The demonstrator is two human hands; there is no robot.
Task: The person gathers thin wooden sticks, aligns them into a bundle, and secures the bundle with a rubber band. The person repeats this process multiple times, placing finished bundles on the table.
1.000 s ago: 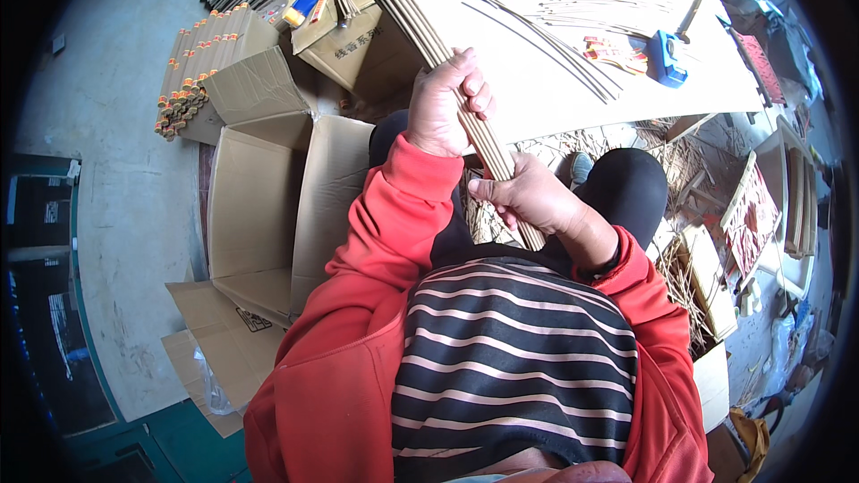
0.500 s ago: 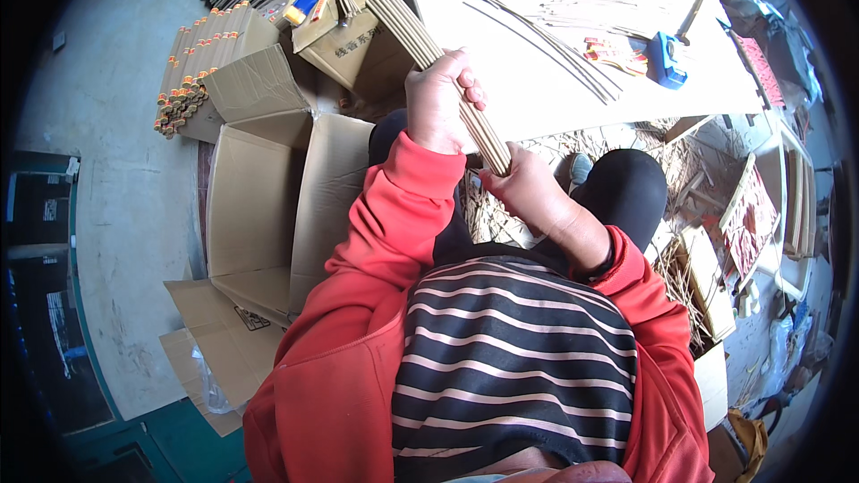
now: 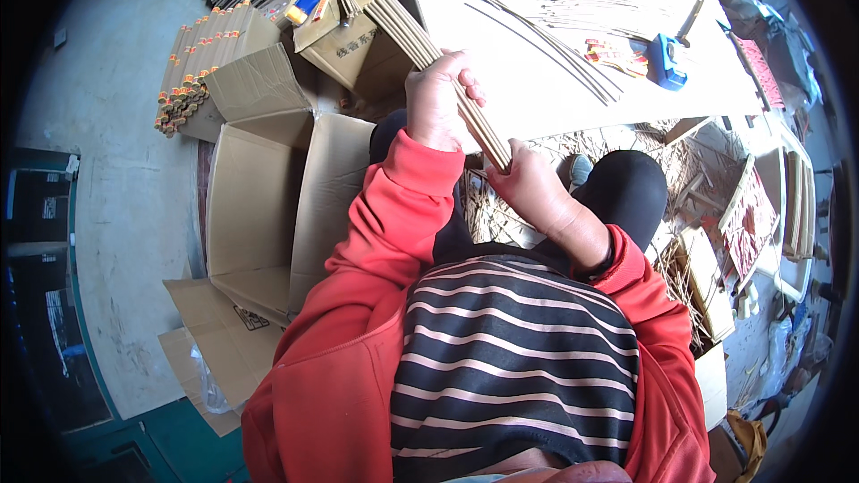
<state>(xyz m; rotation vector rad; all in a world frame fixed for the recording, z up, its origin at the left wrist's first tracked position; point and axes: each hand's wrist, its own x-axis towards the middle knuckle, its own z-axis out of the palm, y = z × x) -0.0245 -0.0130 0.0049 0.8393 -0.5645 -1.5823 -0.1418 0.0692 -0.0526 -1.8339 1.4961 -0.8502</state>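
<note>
Slender tan sticks in a straight bundle (image 3: 404,31) angle out beyond the striped black shirt (image 3: 514,340); right hand (image 3: 537,190) meets the near end, fingers hidden, can't tell its grip; left hand (image 3: 437,100) wraps the middle. If that slackens, sticks could splay! Long axis runs diagonally, far end up-left toward the brown cardboard box (image 3: 371,72).

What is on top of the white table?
Visible: thin sticks, red-yellow strips and a blue object. The left hand and its stick bundle cover some of the table; anything behind them is unseen.
</note>
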